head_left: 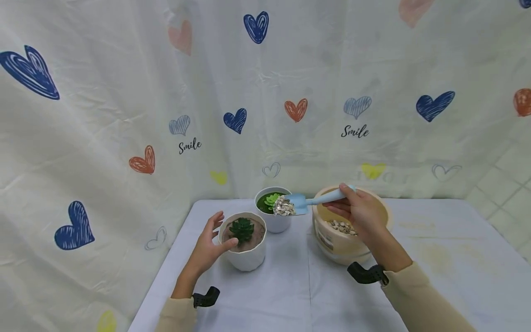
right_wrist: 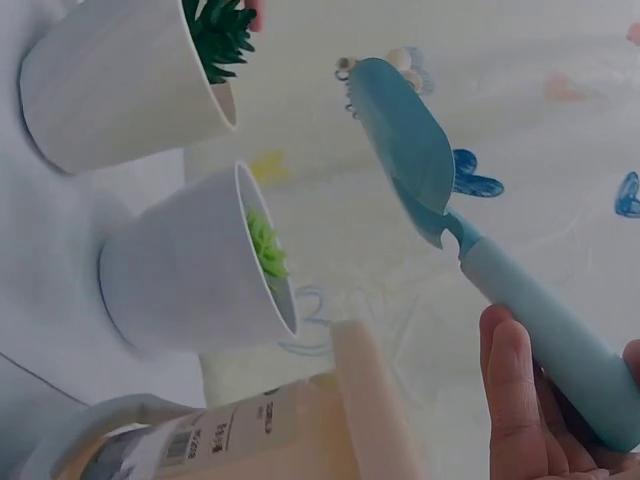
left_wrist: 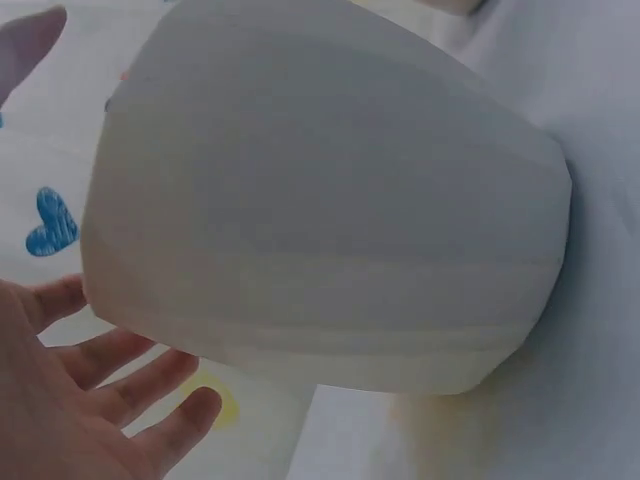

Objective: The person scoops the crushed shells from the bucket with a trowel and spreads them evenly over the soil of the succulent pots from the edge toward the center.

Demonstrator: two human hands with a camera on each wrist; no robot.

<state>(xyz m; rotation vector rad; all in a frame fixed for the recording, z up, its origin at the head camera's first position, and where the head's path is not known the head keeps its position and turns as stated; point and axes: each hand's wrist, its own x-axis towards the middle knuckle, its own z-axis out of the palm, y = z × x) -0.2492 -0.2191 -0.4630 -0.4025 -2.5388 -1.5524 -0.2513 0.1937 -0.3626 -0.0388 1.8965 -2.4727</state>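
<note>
Heart-print backdrop (head_left: 319,60) behind a white-covered table (head_left: 286,295). Hands apart. Right hand (head_left: 361,212) grips the trowel (head_left: 327,198) by its handle, blade raised near the rear pot (head_left: 279,225), bearing gravel (head_left: 284,207). Trowel looks light, stiff, probably smooth; best held by the handle, blade level, as loose gravel could spill. Left hand (head_left: 209,244), fingers spread, at the rim of the front pot (head_left: 246,260); contact hard to tell. Front pot holds a dark plant (head_left: 242,229), rear pot a bright succulent (head_left: 271,200); tub (head_left: 344,246) holds more gravel.
</note>
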